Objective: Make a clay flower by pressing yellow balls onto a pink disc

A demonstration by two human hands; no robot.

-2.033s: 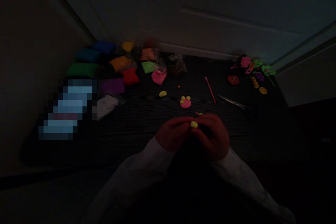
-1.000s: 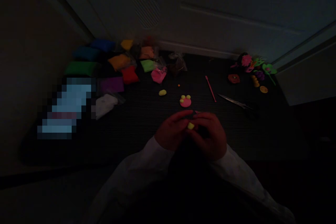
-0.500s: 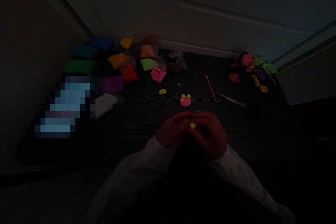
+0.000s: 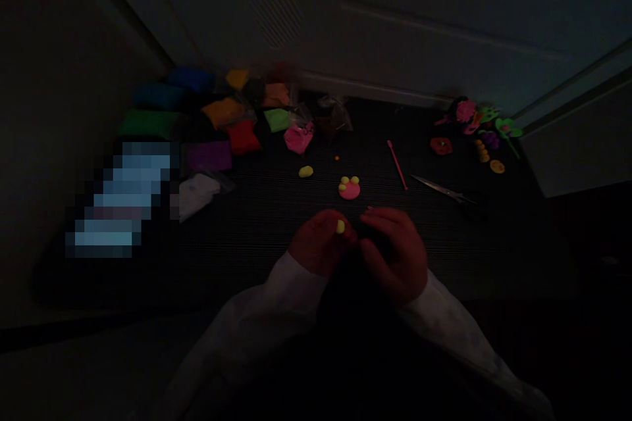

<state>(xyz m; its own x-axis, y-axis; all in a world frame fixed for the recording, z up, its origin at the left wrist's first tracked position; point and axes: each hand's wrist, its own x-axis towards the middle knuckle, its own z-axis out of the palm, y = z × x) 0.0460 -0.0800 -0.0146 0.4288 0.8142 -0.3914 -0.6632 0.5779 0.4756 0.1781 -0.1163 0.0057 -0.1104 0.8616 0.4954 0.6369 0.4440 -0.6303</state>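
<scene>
My left hand (image 4: 320, 242) pinches a small yellow ball of modelling clay (image 4: 340, 227) at its fingertips. Just to its right, my right hand (image 4: 399, 253) is held with thumb and fingers apart and nothing between them. Beyond both hands lies a flat pink clay disc (image 4: 349, 191) with several small yellow clay pieces (image 4: 354, 180) along its upper and left edge. A yellow clay lump (image 4: 305, 172) rests to the left of the disc. A tiny orange bit (image 4: 336, 158) sits above it. Near my right fingertips a small pink piece shows, too dim to name.
On the dark table (image 4: 257, 237), bags of coloured clay, one purple (image 4: 210, 156), fill the back left beside a blurred bright screen (image 4: 123, 194). To the right lie a pink stick tool (image 4: 397, 164), scissors (image 4: 444, 191) and clay flowers (image 4: 465, 111). A wall panel stands behind.
My hands have parted slightly. The yellow clay ball, between both hands before, has moved left with my left hand, and my right hand's fingers have opened.
</scene>
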